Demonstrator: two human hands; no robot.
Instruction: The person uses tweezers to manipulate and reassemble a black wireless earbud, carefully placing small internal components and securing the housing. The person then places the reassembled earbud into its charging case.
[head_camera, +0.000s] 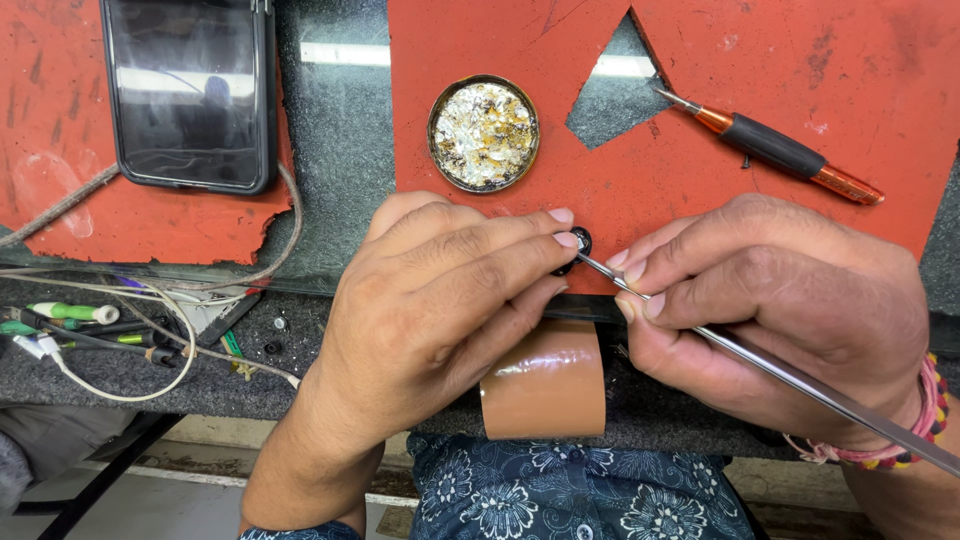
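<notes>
edge room: the red mat (700, 60) stops right at the front lip of the bench, and both hands work just over that lip, so there's barely any mat left toward 6 o'clock. More open red up at 12 and 1 o'clock.
mat gaps: a triangular cutout (612, 95) at 12 o'clock from the hands shows the dark speckled bench (340, 130); the mat's left piece has a ragged torn edge.
surface: scuffed, scratched red rubber over gritty black benchtop. Pretty worn.
left hand (440, 300): fingers bunched, thumb and fingertips pinching the small black round part (578, 243).
right hand (780, 310): curled around thin metal tweezers (760, 365), pinched near the tip end; the tip touches the black part. Beaded bracelet on that wrist.
the part: tiny, dark, ring-shaped, glossy, mostly hidden by fingertips, sitting dead centre at the mat's front edge.
around it: round tin (484, 133) of flaky silvery scraps at 11 o'clock, close by. Orange-and-black hand tool (775, 148) at 2 o'clock, well apart. Brown tape roll (546, 380) at 6 o'clock, under the hands. Phone (190, 92) at 10 o'clock, plus tangled cables (150, 330) at 8 o'clock.
</notes>
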